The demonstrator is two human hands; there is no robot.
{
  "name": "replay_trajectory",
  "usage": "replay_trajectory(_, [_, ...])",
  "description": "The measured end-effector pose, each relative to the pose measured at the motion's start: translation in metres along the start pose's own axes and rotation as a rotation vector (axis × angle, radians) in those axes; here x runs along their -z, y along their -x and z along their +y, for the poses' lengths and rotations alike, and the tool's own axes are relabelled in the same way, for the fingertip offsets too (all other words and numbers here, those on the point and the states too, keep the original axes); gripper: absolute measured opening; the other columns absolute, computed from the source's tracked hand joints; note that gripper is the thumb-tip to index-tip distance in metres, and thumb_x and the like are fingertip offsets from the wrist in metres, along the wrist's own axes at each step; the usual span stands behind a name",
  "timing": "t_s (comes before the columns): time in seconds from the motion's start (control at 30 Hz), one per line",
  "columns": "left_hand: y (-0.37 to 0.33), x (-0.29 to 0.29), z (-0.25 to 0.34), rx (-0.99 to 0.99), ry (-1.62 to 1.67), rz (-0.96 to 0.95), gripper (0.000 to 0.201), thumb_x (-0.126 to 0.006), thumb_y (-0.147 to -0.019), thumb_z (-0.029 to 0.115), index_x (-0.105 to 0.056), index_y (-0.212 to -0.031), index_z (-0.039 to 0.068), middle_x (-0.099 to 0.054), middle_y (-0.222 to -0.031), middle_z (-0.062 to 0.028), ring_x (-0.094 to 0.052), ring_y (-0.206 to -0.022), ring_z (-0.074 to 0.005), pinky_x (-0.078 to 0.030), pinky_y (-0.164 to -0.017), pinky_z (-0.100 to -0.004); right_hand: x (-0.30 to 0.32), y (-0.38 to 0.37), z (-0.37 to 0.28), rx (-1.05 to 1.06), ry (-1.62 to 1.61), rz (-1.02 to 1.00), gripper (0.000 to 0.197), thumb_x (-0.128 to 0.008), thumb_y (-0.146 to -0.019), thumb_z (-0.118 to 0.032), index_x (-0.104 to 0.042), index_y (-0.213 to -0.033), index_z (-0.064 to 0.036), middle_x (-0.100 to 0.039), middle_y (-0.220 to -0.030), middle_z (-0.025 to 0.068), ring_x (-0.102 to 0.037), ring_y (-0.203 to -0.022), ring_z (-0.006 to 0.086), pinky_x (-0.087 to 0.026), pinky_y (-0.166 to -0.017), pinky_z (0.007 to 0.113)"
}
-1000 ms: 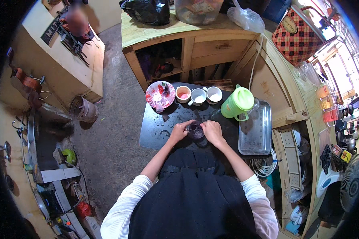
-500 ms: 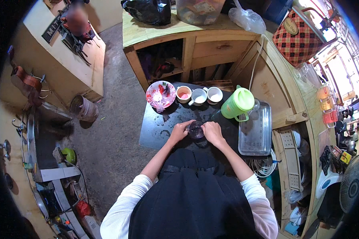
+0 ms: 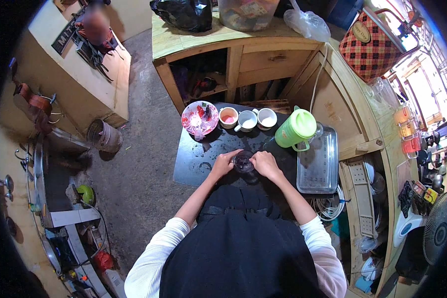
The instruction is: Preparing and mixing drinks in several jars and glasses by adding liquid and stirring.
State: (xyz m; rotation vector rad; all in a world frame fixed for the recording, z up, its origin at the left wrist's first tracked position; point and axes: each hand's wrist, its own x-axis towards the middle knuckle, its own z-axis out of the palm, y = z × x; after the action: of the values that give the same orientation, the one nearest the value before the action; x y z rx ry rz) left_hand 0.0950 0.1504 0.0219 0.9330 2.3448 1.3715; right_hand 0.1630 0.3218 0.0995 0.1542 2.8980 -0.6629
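A clear glass mug (image 3: 244, 163) with dark contents stands on the black tabletop (image 3: 191, 160) close in front of me. My left hand (image 3: 224, 163) is closed on the mug's left side, where its handle seems to be. My right hand (image 3: 266, 164) is closed at the right rim, fingertips over the mouth; whether it pinches a thin utensil or the rim itself is hidden. Beyond the hands stand a cream mug (image 3: 228, 118) with something pink inside, a white mug (image 3: 247, 121) and another white mug (image 3: 267, 119).
Left of the mugs sits a red-and-white bowl (image 3: 200, 119) holding plastic wrappers. On the right are a lidded green pitcher (image 3: 296, 128) and a clear rectangular tray (image 3: 318, 171). Wooden cabinets (image 3: 278, 64) border the far side; a bucket (image 3: 106, 136) stands on the floor at left.
My right fingertips have shifted slightly inward over the mug's mouth. My left hand and the mug stay in place.
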Motion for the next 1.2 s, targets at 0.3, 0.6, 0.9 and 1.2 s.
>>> replay_trajectory(0.3, [-0.001, 0.002, 0.004, -0.014, 0.002, 0.0, 0.056, -0.047, -0.064, -0.007, -0.057, -0.115, 0.012, -0.063, -0.096, -0.0168, -0.063, -0.072, -0.0283, -0.05, -0.068, -0.0331, -0.003, -0.004, 0.002, 0.099, 0.004, 0.14, 0.022, -0.058, -0.08, -0.02, -0.068, -0.075, -0.0011, -0.062, -0.072, 0.0197, -0.062, -0.07, 0.034, -0.048, -0.067, 0.043])
replay_trajectory(0.6, [-0.001, 0.001, 0.003, 0.009, 0.0, -0.004, 0.055, -0.048, -0.063, -0.006, -0.058, -0.115, 0.011, -0.062, -0.096, -0.0177, -0.063, -0.074, -0.0296, -0.049, -0.068, -0.0341, -0.004, -0.006, 0.0, 0.062, 0.156, 0.08, 0.021, -0.059, -0.079, -0.02, -0.068, -0.075, -0.0011, -0.062, -0.07, 0.0185, -0.061, -0.069, 0.0339, -0.047, -0.066, 0.043])
replay_trajectory(0.9, [0.001, 0.001, -0.002, 0.016, -0.006, 0.001, 0.057, -0.049, -0.063, -0.007, -0.057, -0.115, 0.012, -0.063, -0.091, -0.0178, -0.063, -0.068, -0.0279, -0.049, -0.066, -0.0328, 0.003, -0.008, -0.001, 0.108, 0.017, -0.002, 0.019, -0.059, -0.079, -0.02, -0.069, -0.076, -0.0035, -0.062, -0.07, 0.0185, -0.062, -0.069, 0.0333, -0.048, -0.067, 0.043])
replay_trajectory(1.2, [0.0, -0.001, -0.003, -0.004, 0.008, 0.013, 0.057, -0.05, -0.061, -0.006, -0.058, -0.115, 0.012, -0.063, -0.087, -0.0186, -0.061, -0.065, -0.0288, -0.049, -0.065, -0.0337, 0.004, -0.01, -0.002, 0.105, 0.015, 0.124, 0.021, -0.057, -0.08, -0.021, -0.069, -0.076, -0.0038, -0.062, -0.071, 0.0191, -0.062, -0.069, 0.0334, -0.048, -0.068, 0.043])
